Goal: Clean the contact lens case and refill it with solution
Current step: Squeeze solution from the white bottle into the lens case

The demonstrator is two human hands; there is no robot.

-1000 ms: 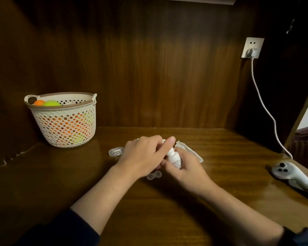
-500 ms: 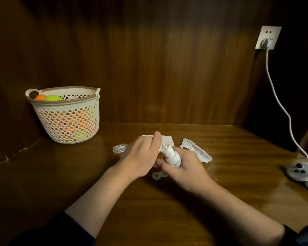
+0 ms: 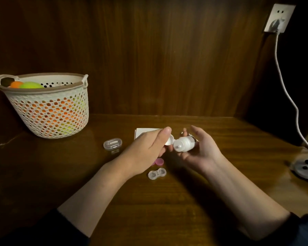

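Sideways, the solution bottle (image 3: 184, 144) lies in right-hand fingers (image 3: 199, 137), nozzle leftward; left fingers (image 3: 160, 137) pinch its cap (image 3: 169, 140).

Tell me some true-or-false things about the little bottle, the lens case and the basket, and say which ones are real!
1. The right hand holds the small white bottle. True.
2. The cap is on the bottle. False: the left hand pinches it, off the nozzle.
3. The clear lens case lies on the table, with no hand touching it. True.
4. The basket stands to the right of the hands. False: it stands at the left, by the wall.
5. A pink lid lies near the lens case. True.
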